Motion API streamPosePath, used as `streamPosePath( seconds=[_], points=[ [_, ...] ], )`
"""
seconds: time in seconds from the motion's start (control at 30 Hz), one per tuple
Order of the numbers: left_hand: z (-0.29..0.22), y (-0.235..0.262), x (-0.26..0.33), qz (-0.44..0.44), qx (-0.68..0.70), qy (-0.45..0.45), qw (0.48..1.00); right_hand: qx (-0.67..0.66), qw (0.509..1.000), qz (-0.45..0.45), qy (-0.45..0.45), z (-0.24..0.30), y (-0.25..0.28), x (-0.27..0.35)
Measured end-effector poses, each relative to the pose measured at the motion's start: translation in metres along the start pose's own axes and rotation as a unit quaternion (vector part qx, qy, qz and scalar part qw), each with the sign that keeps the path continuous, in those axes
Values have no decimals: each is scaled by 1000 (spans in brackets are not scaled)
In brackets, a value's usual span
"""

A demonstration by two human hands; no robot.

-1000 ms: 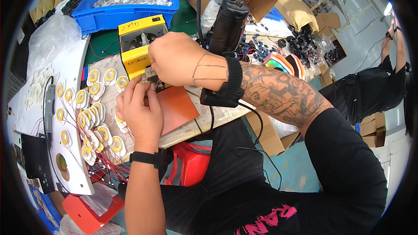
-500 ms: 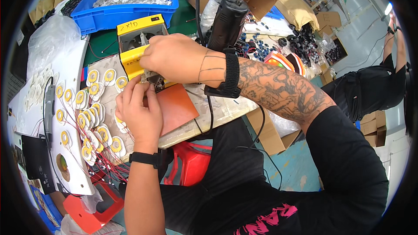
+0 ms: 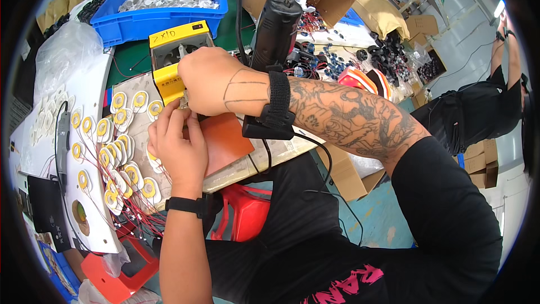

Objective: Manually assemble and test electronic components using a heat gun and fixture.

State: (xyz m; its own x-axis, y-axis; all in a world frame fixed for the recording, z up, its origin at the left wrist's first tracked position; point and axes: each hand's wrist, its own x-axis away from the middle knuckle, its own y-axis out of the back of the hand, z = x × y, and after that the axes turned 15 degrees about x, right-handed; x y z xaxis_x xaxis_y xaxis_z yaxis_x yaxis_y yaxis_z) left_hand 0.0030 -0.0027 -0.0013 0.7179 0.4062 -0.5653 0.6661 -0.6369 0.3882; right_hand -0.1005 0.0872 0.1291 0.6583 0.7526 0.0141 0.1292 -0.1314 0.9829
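At the front of a small yellow machine (image 3: pixel 179 32) with a grey inside, my two hands work close together. My right hand (image 3: pixel 209 83) is bent over its front edge, fingers curled down and mostly hidden behind the knuckles. Just below, the thumb and fingers of my left hand (image 3: pixel 179 147) come together in a pinch by the machine's mouth; whatever lies between them cannot be made out. An orange sheet (image 3: pixel 226 143) lies on the table under and beside my left hand. Left of that hand are several white discs with yellow rings (image 3: pixel 119 149), trailing thin red wires.
Behind the machine stands a blue bin (image 3: pixel 160 14) of small white parts. A black handled tool (image 3: pixel 275 31) on a cable rises beside my right wrist. Blue and black parts (image 3: pixel 334 65) cover the table at right. Below are a red stool (image 3: pixel 244 214) and a cardboard box (image 3: pixel 346 174). Another person stands far right.
My right hand and wrist have shifted left and turned further over the machine's front. My left hand stays nearly in place, still pinched.
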Motion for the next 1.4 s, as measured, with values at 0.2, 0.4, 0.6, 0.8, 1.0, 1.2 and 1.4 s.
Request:
streamPosePath(
  seconds=[0.2,0.4,0.6,0.8,1.0,1.2,1.4],
  points=[
    [5,3,2,-7,-3,-6,1000,9,999,-23,42,0,-5,8],
    [-1,-1,-1,10,25,1,1000,29,990,-129,39,-19,-20,14],
    [5,1,1,2,5,-6,1000,69,986,-113,102,-33,-27,20],
    [3,0,0,6,0,1,1000,44,980,-156,113,-36,-30,20],
    [3,1,1,6,2,1,1000,63,980,-138,125,-34,-30,18],
    [2,1,1,7,4,0,1000,85,966,-167,177,-36,-28,17],
    [1,2,1,9,5,8,1000,87,956,-185,210,-42,-30,13]
  ],
)
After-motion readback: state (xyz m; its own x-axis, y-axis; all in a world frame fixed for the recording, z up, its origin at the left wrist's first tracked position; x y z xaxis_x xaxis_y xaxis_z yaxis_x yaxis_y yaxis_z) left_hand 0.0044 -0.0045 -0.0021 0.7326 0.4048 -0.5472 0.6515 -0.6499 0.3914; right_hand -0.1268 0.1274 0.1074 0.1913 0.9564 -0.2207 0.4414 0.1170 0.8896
